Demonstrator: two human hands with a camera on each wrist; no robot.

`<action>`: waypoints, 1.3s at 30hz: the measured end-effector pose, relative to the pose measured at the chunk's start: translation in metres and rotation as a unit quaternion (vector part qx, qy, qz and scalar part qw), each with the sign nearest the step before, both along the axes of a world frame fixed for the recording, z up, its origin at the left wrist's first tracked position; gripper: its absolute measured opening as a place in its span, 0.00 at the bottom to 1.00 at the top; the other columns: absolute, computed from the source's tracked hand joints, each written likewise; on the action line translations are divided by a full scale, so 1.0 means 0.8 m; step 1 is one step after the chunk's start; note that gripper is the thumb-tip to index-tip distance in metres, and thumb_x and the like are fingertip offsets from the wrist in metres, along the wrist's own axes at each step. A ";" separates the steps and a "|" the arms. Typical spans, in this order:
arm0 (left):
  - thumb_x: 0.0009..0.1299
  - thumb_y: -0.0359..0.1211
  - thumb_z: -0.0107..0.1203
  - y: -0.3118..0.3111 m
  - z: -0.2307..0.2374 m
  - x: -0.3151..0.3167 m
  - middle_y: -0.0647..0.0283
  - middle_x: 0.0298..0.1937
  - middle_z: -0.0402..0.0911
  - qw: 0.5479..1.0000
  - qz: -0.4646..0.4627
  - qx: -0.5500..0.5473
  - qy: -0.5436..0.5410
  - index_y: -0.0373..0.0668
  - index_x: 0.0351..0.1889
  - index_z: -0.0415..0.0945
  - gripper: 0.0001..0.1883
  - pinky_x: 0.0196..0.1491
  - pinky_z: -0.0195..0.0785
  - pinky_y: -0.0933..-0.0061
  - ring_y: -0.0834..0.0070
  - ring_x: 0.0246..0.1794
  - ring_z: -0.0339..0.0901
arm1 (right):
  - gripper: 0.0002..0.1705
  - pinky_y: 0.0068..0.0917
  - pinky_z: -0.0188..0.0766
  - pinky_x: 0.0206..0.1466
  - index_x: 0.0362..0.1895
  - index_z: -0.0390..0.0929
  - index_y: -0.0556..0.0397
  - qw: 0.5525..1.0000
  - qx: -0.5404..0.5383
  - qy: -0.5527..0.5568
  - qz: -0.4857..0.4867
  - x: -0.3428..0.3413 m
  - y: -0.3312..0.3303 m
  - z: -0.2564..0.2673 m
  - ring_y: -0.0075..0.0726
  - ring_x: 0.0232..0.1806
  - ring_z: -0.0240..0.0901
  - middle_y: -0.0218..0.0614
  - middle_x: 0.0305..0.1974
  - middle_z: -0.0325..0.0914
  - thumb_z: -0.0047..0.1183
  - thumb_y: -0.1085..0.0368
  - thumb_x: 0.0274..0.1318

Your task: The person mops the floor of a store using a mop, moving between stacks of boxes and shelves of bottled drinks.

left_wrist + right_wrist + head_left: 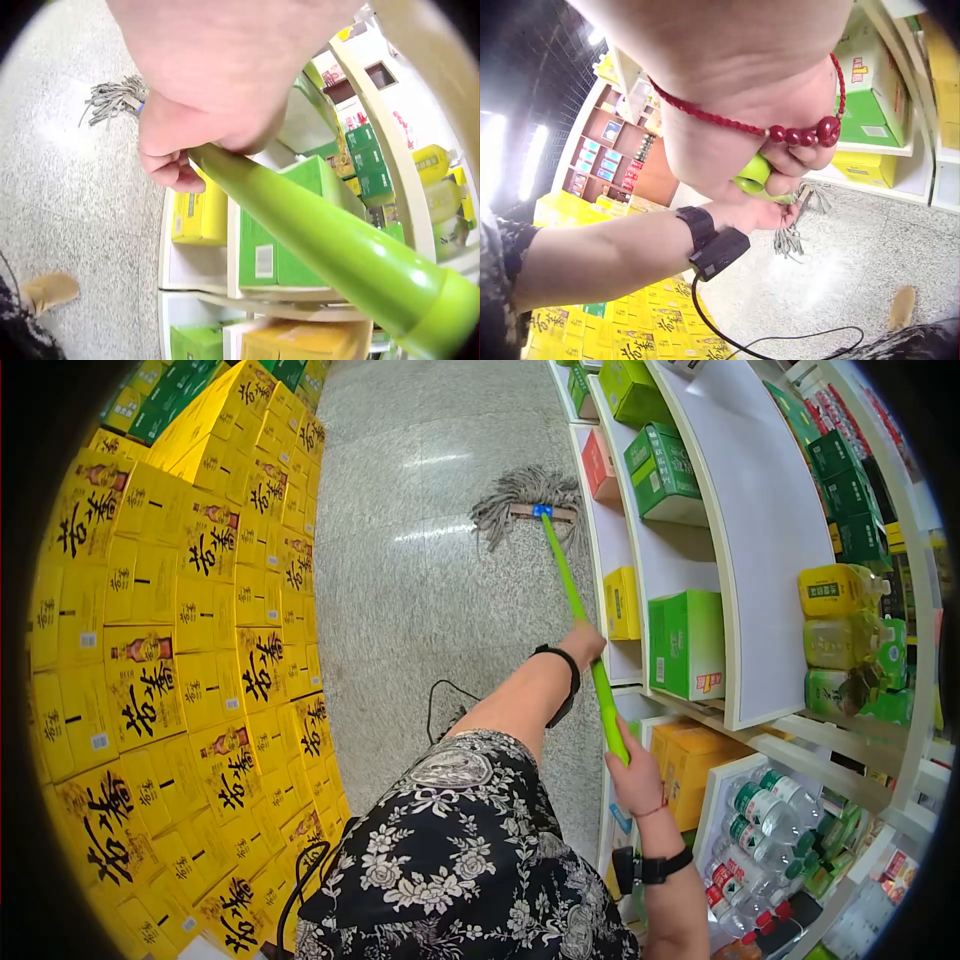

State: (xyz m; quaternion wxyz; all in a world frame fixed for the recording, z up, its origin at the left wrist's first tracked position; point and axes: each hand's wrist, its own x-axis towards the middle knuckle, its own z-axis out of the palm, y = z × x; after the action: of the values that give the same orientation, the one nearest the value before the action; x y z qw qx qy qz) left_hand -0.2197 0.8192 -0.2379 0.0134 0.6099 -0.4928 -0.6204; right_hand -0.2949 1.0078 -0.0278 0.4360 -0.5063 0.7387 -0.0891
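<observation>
In the head view, one mop slants over the grey floor, its mop head far off, near the edge of the white shelves on the right. Two hands grasp the green handle: the left hand farther along, the right hand at its near end. The wider room lies left, up to stacked yellow cartons.

In the left wrist view, the left fingers curl around the handle; one yellow box sits on a shelf beyond.

In the right wrist view, the right fingers grip the handle's end. One red bracelet circles that wrist, one black strap the other.
</observation>
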 end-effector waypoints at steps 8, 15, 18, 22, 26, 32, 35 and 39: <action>0.64 0.30 0.42 -0.064 0.007 -0.003 0.43 0.46 0.74 0.996 -0.045 -0.028 -0.075 0.27 0.58 0.53 0.25 0.46 0.68 0.62 0.53 0.46 0.74 | 0.32 0.42 0.68 0.33 0.61 0.61 0.41 0.996 -0.083 -0.017 0.007 -0.001 -0.052 -0.011 0.59 0.29 0.72 0.56 0.26 0.73 0.50 0.59 0.48; 0.66 0.31 0.40 0.005 -0.054 -0.010 0.44 0.49 0.73 0.990 -0.047 -0.041 -0.130 0.27 0.60 0.49 0.27 0.49 0.67 0.59 0.54 0.49 0.73 | 0.33 0.43 0.68 0.30 0.63 0.58 0.39 1.000 -0.012 -0.014 0.013 0.002 0.011 -0.003 0.59 0.26 0.72 0.55 0.23 0.73 0.49 0.57 0.49; 0.67 0.32 0.38 0.070 -0.073 -0.012 0.44 0.49 0.73 0.989 -0.059 0.012 -0.135 0.35 0.62 0.50 0.25 0.52 0.65 0.58 0.54 0.50 0.72 | 0.34 0.34 0.69 0.40 0.63 0.57 0.43 0.998 0.047 -0.026 0.014 0.006 0.075 0.006 0.50 0.36 0.75 0.54 0.36 0.75 0.50 0.60 0.50; 0.63 0.43 0.49 0.181 -0.242 -0.027 0.43 0.44 0.73 0.904 -0.361 -0.113 -0.197 0.31 0.54 0.55 0.29 0.50 0.64 0.63 0.56 0.46 0.73 | 0.36 0.43 0.67 0.29 0.65 0.53 0.38 0.998 -0.026 -0.019 0.059 0.000 0.205 0.003 0.59 0.27 0.72 0.55 0.24 0.73 0.48 0.55 0.50; 0.63 0.42 0.49 0.343 -0.185 -0.029 0.48 0.40 0.75 0.938 -0.311 0.006 -0.151 0.34 0.53 0.60 0.26 0.46 0.63 0.55 0.59 0.38 0.74 | 0.37 0.42 0.67 0.28 0.65 0.52 0.38 0.995 0.056 -0.006 0.084 -0.021 0.343 0.025 0.57 0.24 0.72 0.53 0.22 0.72 0.49 0.55 0.50; 0.63 0.41 0.49 0.559 -0.109 -0.026 0.55 0.33 0.78 0.942 -0.258 0.207 -0.067 0.39 0.52 0.66 0.22 0.41 0.63 0.43 0.63 0.25 0.75 | 0.39 0.39 0.66 0.26 0.66 0.50 0.36 0.990 0.106 -0.011 0.095 -0.038 0.535 0.054 0.56 0.22 0.71 0.53 0.20 0.70 0.50 0.57 0.49; 0.66 0.42 0.45 0.601 0.042 0.003 0.56 0.26 0.78 0.967 -0.107 0.228 -0.039 0.36 0.50 0.66 0.21 0.33 0.66 0.47 0.66 0.12 0.73 | 0.39 0.39 0.65 0.27 0.67 0.47 0.33 0.990 0.022 -0.059 0.125 -0.089 0.664 -0.014 0.57 0.24 0.71 0.54 0.22 0.70 0.49 0.60 0.51; 0.66 0.46 0.43 0.642 0.036 0.001 0.57 0.21 0.77 0.960 -0.218 0.172 -0.021 0.30 0.41 0.71 0.23 0.27 0.70 0.66 0.68 0.12 0.74 | 0.39 0.41 0.65 0.27 0.67 0.45 0.29 0.981 0.114 -0.060 0.144 -0.100 0.699 0.003 0.60 0.27 0.71 0.56 0.25 0.72 0.49 0.62 0.52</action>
State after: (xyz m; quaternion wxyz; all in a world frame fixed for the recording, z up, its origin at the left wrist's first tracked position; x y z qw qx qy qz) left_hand -0.2186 1.3327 -0.2093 -0.2374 0.4936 -0.4999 -0.6709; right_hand -0.3745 1.5667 -0.0254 0.5423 -0.5481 0.6361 0.0289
